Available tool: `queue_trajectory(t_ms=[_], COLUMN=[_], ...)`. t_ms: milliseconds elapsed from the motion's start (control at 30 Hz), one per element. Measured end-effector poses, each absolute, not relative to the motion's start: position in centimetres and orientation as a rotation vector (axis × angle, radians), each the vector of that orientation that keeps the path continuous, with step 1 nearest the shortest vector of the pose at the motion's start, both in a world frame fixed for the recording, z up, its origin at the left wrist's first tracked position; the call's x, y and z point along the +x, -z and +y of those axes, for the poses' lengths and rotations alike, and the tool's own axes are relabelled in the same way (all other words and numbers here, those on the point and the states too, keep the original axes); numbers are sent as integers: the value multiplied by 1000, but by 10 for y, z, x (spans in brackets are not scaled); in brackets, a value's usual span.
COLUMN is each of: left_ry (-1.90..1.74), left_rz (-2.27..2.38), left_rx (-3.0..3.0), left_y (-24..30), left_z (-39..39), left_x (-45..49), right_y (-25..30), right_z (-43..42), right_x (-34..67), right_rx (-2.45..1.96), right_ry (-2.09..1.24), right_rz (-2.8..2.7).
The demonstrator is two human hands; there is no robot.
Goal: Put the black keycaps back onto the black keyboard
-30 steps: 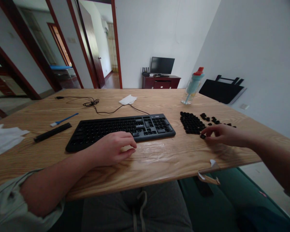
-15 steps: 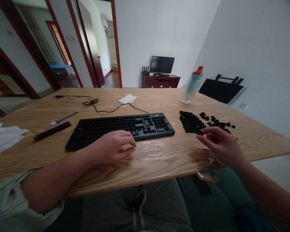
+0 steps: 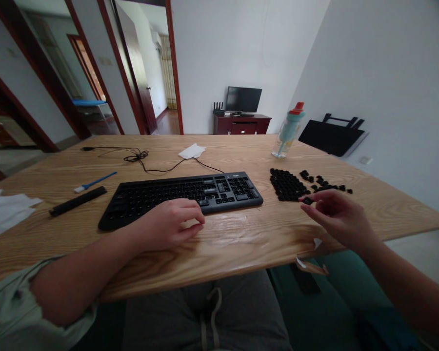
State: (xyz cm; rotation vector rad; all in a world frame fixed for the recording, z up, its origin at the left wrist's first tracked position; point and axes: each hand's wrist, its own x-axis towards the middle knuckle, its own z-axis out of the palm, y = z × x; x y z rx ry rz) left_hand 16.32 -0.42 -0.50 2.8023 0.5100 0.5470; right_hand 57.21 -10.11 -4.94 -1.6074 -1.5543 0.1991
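A wide wooden table (image 3: 241, 243) fills the room in front of the seated person. On it, lying across the middle, is a black keyboard (image 3: 179, 195) with most of its keys off on the left and centre, its cable (image 3: 157, 168) trailing back toward the far edge. To the keyboard's right sits a dense patch of loose black keycaps (image 3: 287, 185), with a thinner scatter of them trailing off to the right.

The left hand (image 3: 168, 224) rests on the table, fingers loosely curled and bent under, its knuckles touching the keyboard's near edge; it holds nothing that I can see. The right hand (image 3: 332, 212) hovers just over the table at the near right corner of the keycap patch, half open, thumb and forefinger pinched on a single keycap (image 3: 308, 200). The other fingers are spread and relaxed behind it.

Farther off, a pale blue bottle (image 3: 288, 131) with a red cap stands upright near the far right edge. Some white paper (image 3: 3, 212) lies at the left edge. Near it lie a long black bar (image 3: 78, 200) and, just beyond, a small blue brush (image 3: 95, 181). A crumpled white tissue (image 3: 192, 151) sits on the cable behind the keyboard.
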Motion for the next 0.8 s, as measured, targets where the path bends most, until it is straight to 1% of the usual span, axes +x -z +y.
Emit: queue_trajectory(t_ms=[100, 233, 400, 633, 800], left_ry=[-550, -552, -552, -545, -546], left_rz=[517, 512, 512, 516, 518], left_rx=[2798, 2796, 2801, 2805, 2811], left_y=[5, 6, 6, 6, 5], left_z=[-4, -4, -4, -4, -4], left_x=[163, 163, 163, 162, 162], right_y=[49, 46, 45, 39, 29], right_z=[-96, -83, -68, -52, -41], right_x=[595, 628, 648, 644, 654], right_rx=[-1655, -1858, -2110, -2137, -2069], right_ry=[-150, -102, -230, -207, -331], right_rz=[-1580, -1767, -1904, -1943, -2011])
